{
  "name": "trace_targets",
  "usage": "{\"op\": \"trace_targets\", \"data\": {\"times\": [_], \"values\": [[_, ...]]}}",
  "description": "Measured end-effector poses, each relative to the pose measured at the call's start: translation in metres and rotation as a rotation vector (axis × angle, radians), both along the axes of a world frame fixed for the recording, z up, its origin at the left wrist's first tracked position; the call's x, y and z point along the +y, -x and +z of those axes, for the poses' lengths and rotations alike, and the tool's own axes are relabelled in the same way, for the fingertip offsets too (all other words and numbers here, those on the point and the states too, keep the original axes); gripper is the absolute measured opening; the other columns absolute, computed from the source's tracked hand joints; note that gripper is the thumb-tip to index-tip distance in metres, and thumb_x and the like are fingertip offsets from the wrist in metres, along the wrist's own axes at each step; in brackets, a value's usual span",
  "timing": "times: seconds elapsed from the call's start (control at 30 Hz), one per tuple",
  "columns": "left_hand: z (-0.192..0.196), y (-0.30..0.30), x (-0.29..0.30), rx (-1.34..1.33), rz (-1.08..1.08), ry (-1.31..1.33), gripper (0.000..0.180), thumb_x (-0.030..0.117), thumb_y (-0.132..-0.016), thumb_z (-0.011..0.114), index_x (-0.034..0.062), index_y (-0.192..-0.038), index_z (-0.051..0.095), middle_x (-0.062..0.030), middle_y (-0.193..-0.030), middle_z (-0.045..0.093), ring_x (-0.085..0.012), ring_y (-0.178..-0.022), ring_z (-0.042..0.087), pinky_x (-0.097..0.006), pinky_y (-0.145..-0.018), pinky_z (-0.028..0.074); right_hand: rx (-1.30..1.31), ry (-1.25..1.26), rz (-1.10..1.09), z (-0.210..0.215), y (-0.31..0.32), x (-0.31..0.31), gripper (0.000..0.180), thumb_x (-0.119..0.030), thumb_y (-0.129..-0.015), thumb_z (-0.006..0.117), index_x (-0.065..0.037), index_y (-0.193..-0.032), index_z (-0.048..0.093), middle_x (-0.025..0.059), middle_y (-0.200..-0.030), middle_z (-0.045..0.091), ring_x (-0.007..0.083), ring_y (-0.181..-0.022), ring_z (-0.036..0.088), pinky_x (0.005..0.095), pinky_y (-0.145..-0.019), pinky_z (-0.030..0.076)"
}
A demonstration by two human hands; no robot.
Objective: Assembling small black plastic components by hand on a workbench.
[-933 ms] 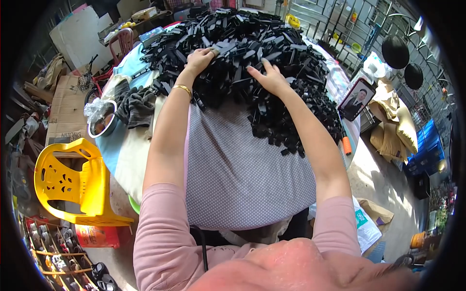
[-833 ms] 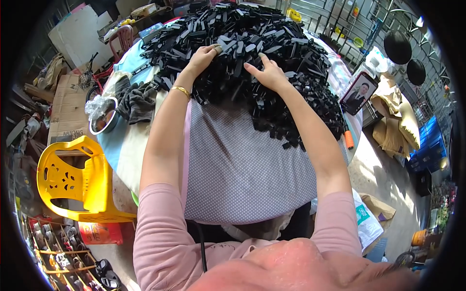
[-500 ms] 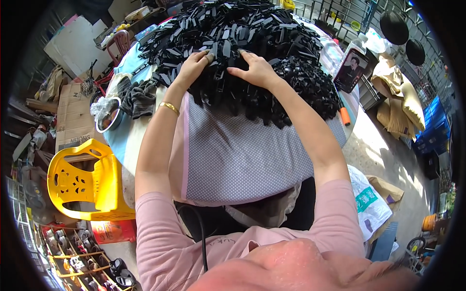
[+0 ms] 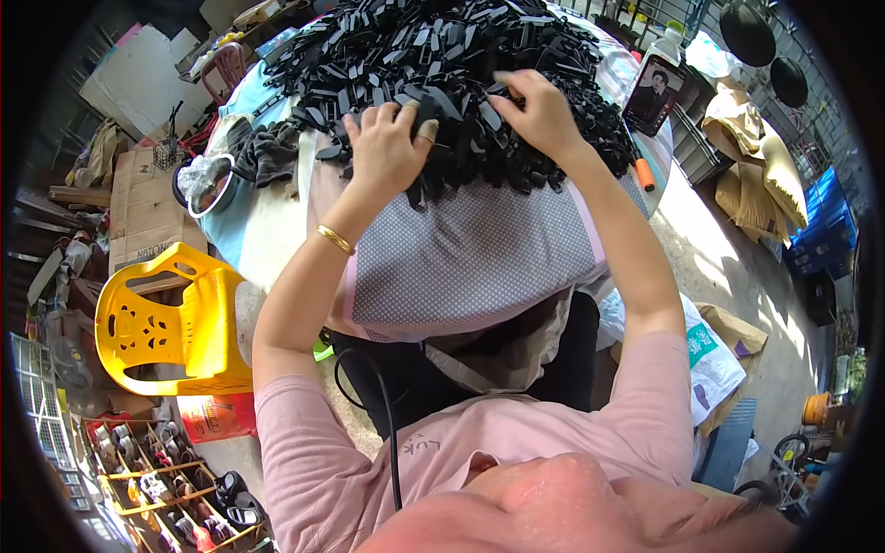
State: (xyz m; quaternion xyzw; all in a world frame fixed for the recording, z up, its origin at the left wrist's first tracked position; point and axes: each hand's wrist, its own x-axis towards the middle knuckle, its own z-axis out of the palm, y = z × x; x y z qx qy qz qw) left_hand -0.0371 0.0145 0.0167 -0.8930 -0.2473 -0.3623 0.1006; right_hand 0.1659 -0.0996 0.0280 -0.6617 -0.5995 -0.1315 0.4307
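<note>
A large heap of small flat black strip-like pieces (image 4: 387, 55) covers the far part of the table. My left hand (image 4: 383, 152) rests on the near left side of the heap, fingers spread. A pale wrap shows on one of its fingers, and black pieces lie against its fingertips. My right hand (image 4: 539, 115) is over the heap's right side, its fingers bent and the thumb apart from the forefinger. No piece shows clearly in its grasp. A grey dotted cloth (image 4: 470, 263) drapes over the near table edge, below the heap.
A phone (image 4: 655, 92) stands propped right of the heap, near an orange-handled tool (image 4: 643, 173). Dark gloves (image 4: 267, 152) and a white bowl (image 4: 221, 189) lie at the table's left. A yellow plastic chair (image 4: 207, 318) stands left; sacks (image 4: 761, 184) are at right.
My left hand has come nearer and spread over the pieces. The right hand has shifted right and a little away, its fingers more bent. The heap's near edge looks drawn back from the cloth.
</note>
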Motion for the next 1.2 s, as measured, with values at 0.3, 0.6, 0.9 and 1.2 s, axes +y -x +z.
{"op": "trace_targets", "data": {"times": [0.3, 0.6, 0.9, 1.2], "values": [[-0.019, -0.011, -0.029, 0.112, -0.338, -0.173, 0.047, 0.033, -0.081, 0.058, 0.0076, -0.120, 0.051, -0.0122, -0.122, 0.044, -0.0300, -0.117, 0.036, -0.048, -0.102, 0.026, -0.276, 0.268, -0.128, -0.047, 0.021, -0.084, 0.015, -0.018, -0.077, 0.063, -0.008, -0.087, 0.067, 0.0076, -0.075, 0.058, 0.0264, -0.074, 0.059, 0.0367, -0.066, 0.048], [-0.008, 0.010, -0.062, 0.141, -0.413, -0.001, 0.048, 0.028, -0.073, 0.068, 0.0091, -0.115, 0.055, -0.0110, -0.122, 0.042, -0.0283, -0.122, 0.032, -0.049, -0.104, 0.019, -0.239, 0.368, -0.101, -0.041, 0.027, -0.102, 0.016, -0.014, -0.075, 0.062, -0.008, -0.089, 0.066, 0.0089, -0.083, 0.057, 0.0260, -0.083, 0.058, 0.0361, -0.072, 0.049], [-0.021, 0.000, -0.086, 0.410, -0.199, -0.016, 0.011, 0.010, -0.074, 0.056, 0.0050, -0.083, 0.055, -0.0068, -0.091, 0.048, -0.0230, -0.092, 0.044, -0.034, -0.076, 0.035, -0.101, 0.248, -0.031, -0.040, 0.028, -0.110, 0.017, -0.007, -0.072, 0.065, -0.005, -0.089, 0.064, 0.0093, -0.081, 0.057, 0.0269, -0.075, 0.058, 0.0351, -0.066, 0.048], [-0.014, 0.007, -0.096, 0.075, -0.498, 0.357, 0.023, 0.004, -0.075, 0.061, 0.0020, -0.096, 0.052, -0.0089, -0.090, 0.057, -0.0227, -0.087, 0.056, -0.035, -0.076, 0.045, -0.013, 0.164, -0.008, -0.036, 0.057, -0.126, 0.011, -0.003, -0.075, 0.059, -0.001, -0.086, 0.062, 0.0102, -0.078, 0.060, 0.0289, -0.077, 0.058, 0.0355, -0.068, 0.047]]}}
